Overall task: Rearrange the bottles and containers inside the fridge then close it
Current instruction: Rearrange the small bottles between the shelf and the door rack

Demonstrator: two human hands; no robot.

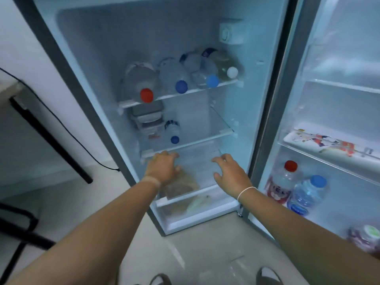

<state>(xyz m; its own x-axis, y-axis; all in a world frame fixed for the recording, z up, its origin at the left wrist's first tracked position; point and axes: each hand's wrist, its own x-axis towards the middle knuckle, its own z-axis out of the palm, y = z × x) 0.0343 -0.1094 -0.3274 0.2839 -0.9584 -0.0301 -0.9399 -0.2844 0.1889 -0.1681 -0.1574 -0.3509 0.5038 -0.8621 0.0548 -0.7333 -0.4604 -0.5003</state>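
Observation:
The fridge [98, 64] stands open. On its upper shelf [224, 84] lie several clear bottles on their sides: a red-capped one [146, 95], two blue-capped ones [181, 86] [212, 81] and a white-capped one [232, 72]. On the middle shelf [205, 139] sit stacked lidded containers [147, 118] with a small blue-capped bottle [173, 131] beside them. My left hand [162, 168] and my right hand [231, 173] reach toward the lowest shelf, fingers spread, holding nothing. Below them a bag [181, 185] lies by the crisper drawer [195, 210].
The open door [329, 99] on the right holds a patterned tray [320, 144], a red-capped bottle [284, 177], a blue-capped bottle [308, 194] and a jar [365, 237]. A black table leg [51, 140] and a cable [82, 145] stand on the left. A black chair frame [18, 229] is at lower left.

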